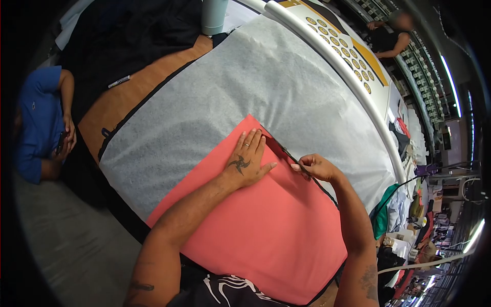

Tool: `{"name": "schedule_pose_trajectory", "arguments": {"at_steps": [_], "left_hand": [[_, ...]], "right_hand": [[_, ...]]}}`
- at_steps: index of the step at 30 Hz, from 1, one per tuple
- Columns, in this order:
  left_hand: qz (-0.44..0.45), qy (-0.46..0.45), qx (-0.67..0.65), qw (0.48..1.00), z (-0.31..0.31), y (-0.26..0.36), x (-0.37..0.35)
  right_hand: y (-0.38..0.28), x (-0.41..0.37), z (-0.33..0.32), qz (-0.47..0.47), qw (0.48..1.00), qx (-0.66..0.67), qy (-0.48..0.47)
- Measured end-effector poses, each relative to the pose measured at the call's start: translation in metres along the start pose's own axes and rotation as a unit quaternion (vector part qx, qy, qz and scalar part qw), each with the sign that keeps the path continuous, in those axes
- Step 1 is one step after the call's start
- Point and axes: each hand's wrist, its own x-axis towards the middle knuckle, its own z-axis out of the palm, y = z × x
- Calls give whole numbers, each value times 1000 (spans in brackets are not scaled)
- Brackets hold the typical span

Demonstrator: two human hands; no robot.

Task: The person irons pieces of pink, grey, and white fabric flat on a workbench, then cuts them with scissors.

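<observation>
A coral-coloured sheet (pixel 266 225) lies over a large whitish, semi-sheer sheet (pixel 204 102), one corner pointing away from me. My left hand (pixel 248 158) rests flat near that corner, fingers extended and thumb out to the side. At the coral sheet's right edge, my right hand (pixel 314 166) has its fingers pinched together on the edge. A narrow dark strip (pixel 286 152) runs along this edge; whether it is a separate layer cannot be made out. Small creases spread through the whitish sheet just beyond the corner.
Black fabric (pixel 138 38) and a marker (pixel 119 82) lie on the brown tabletop (pixel 94 123). A pale blue bottle (pixel 214 18) stands at the far edge. A white tube (pixel 332 48) borders the right. A person in blue (pixel 41 112) is at left; another (pixel 394 38) works beyond.
</observation>
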Motion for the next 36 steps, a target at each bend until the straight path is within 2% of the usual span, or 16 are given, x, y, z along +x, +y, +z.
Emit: {"name": "schedule_pose_trajectory", "arguments": {"at_steps": [6,9,19,36], "left_hand": [[6,16,-13,1000,2,-2,0],[20,53,-24,998,2,-3,-1],[13,37,-18,999,3,-3,-2],[14,49,-19,999,2,-4,-2]], "right_hand": [[3,5,1,-6,1000,1,-7],[3,4,1,-5,1000,5,-9],[-10,16,2,-3,1000,30,-6],[-22,27,2,3,1000,-2,-20]]}}
